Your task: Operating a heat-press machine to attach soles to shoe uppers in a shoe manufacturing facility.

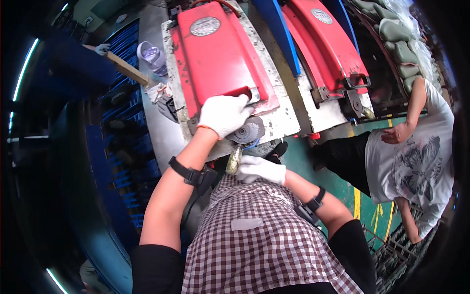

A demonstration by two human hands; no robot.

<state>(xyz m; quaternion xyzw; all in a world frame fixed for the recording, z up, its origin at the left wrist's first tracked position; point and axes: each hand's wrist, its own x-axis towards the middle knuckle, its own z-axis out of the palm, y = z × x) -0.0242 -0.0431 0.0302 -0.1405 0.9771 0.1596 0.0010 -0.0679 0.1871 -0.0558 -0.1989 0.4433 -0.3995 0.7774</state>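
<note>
Presently, in the head view, resting the white-gloved left hand [223, 116] on the near edge of the red machine cover [220, 61], with fingers bent beside the dark cutout [241, 91] at its front. Cannot tell whether clasping that edge or merely touching it, with the fingertips partly out of sight. Holding the white-gloved right hand [263, 169] half curled, just beside the yellowish handle [234, 160] below the round grey metal plate [247, 131]. Cannot tell about contact with that handle.

Wearing a brown-and-white checked apron [259, 245] and black wrist straps [185, 171]. Under the cover, at upper centre: a worn pale base [283, 116]. Left of it, on the grey metal bench [157, 125]: a lilac bottle [154, 60] and a white cloth [157, 92]. To the right: a second red machine cover [328, 46] beside blue panels [279, 29]; farther over, olive-green molded pieces [393, 30] piled near clear film. Nearer the right edge: a co-worker [411, 152] in a white printed shirt, on green flooring [342, 183] with yellow lines.
</note>
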